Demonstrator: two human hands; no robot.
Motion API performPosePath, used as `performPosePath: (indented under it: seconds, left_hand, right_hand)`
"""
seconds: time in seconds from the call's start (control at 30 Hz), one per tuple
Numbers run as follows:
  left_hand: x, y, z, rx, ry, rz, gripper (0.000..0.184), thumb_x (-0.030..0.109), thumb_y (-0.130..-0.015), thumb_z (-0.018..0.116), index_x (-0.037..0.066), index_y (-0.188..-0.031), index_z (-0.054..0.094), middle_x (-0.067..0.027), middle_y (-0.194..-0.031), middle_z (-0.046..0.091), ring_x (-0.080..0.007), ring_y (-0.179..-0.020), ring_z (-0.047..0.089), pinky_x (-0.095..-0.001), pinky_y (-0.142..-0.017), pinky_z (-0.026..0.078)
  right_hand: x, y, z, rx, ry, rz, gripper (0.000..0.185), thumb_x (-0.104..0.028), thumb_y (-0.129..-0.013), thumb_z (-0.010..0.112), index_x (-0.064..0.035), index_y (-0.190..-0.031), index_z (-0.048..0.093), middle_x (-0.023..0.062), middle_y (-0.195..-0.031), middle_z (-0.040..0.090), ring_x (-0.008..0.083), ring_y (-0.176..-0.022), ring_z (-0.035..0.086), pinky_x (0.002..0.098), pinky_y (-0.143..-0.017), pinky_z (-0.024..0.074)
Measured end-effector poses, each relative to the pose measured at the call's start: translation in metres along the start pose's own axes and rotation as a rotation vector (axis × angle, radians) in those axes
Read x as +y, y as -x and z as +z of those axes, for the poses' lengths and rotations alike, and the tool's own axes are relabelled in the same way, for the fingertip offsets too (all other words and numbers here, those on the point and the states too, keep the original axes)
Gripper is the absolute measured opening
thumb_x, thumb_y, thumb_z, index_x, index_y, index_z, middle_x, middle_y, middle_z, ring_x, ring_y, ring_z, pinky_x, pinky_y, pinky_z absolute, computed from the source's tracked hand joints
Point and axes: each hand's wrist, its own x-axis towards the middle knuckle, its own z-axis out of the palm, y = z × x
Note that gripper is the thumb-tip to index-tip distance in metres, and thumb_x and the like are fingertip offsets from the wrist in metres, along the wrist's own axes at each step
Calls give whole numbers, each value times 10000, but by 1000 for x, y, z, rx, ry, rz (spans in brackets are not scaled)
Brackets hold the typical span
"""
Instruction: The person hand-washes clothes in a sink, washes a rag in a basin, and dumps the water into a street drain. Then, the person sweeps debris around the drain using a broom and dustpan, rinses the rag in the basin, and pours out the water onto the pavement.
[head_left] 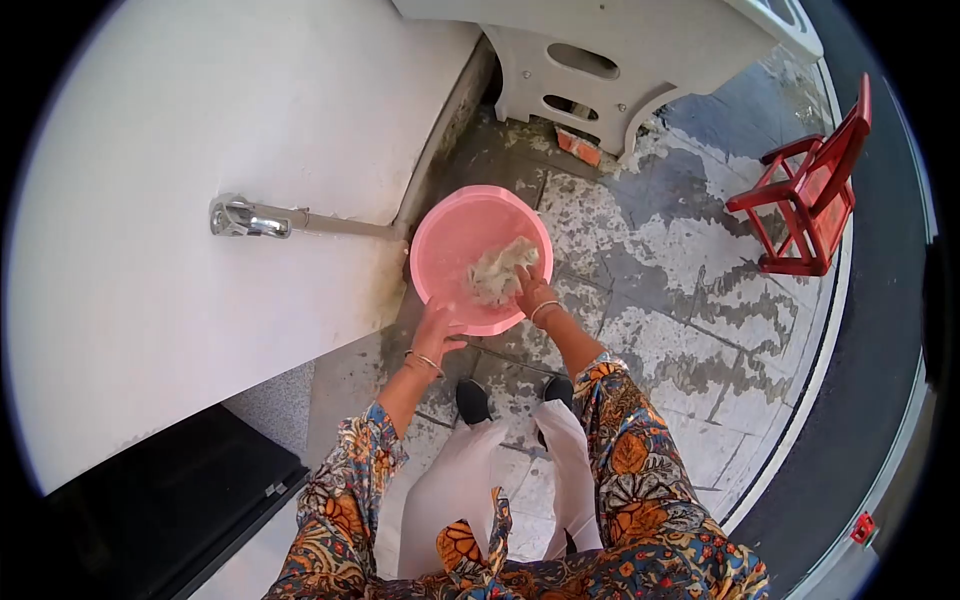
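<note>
A round pink basin (465,215) stands on the wet paved ground in front of my feet. Inside it, toward the right, lies a crumpled pale cloth (497,274). My right hand (535,293) reaches over the right rim and its fingers are on the edge of the cloth. At the lower left rim is my left hand (437,329), its fingers apart and holding nothing, close to or touching the basin.
A metal tap (250,218) sticks out from the white wall on the left. Above the basin stands a white plastic stand (640,50) with a brick (578,147) by its foot. At the right is a red chair (808,190). A black panel (180,505) lies lower left.
</note>
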Motion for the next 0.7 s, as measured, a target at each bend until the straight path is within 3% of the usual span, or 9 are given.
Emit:
performPosePath:
  seconds: [0.07,0.17,0.2,0.27,0.33,0.4,0.53,0.63,0.7]
  left_hand:
    - [-34,-47,3,20,338,-228,866,637,-795,440,164,-1406,50,-138,-1408,190,-359,-1175,378,-550,-860,408]
    - [-76,-89,11,-52,489,-296,980,760,-720,381,198,-1398,-50,-162,-1433,66,-423,-1240,256,-630,-846,373]
    - [-88,-99,11,-47,488,-331,986,768,-712,378,197,-1394,-46,-175,-1423,106,-439,-1229,268,-639,-845,368]
    - [-101,-115,14,-46,498,-391,997,783,-696,373,194,-1387,-37,-199,-1402,186,-472,-1209,290,-656,-842,359]
    - [-113,-129,4,-129,598,-440,961,778,-700,377,151,-1372,93,-204,-1343,301,-460,-1162,362,-634,-862,364]
    - [-112,-158,-14,-133,677,-443,928,755,-714,398,105,-1348,210,-202,-1280,389,-424,-1136,408,-597,-866,382]
    - [-109,-201,-38,25,767,-443,809,669,-755,451,54,-1272,360,-181,-1189,472,-337,-1097,455,-526,-853,421]
    - [-113,-207,-43,85,747,-384,695,602,-784,473,52,-1205,431,-164,-1151,507,-293,-1046,497,-495,-852,434]
    - [-125,-228,-33,121,712,-304,621,558,-803,488,50,-1160,478,-152,-1125,530,-265,-1012,524,-474,-851,442]
  right_hand:
    - [-17,-36,1,0,96,65,827,-275,-752,643,-210,-1398,130,139,-1416,228,314,-1269,310,414,-1009,312]
    - [-14,-89,37,-151,90,185,831,-273,-742,662,-270,-1390,141,125,-1458,107,347,-1309,209,434,-1015,307]
    - [-9,-97,49,-229,68,231,813,-259,-744,661,-292,-1383,159,120,-1469,65,362,-1324,166,432,-1015,311]
    - [-11,-104,64,-108,-401,211,549,-258,-737,661,-193,-1198,372,98,-1157,337,257,-1042,365,375,-842,373]
    - [-14,-92,63,26,-834,212,336,-257,-729,662,-93,-1013,584,76,-844,609,153,-760,565,317,-668,434]
    - [-42,-64,51,26,-1177,8,144,-174,-751,598,-38,-737,551,7,-649,491,81,-573,420,257,-531,368]
    - [-76,4,21,28,-1107,-317,181,-127,-776,573,-34,-669,460,-26,-618,432,59,-577,388,238,-529,357]
    - [-101,10,4,-18,-1131,-401,209,-196,-768,567,-34,-669,480,101,-598,517,189,-552,513,331,-543,412]
    - [-106,-17,18,300,-709,-337,226,-236,-800,533,-38,-693,517,144,-649,563,268,-583,557,376,-561,437]
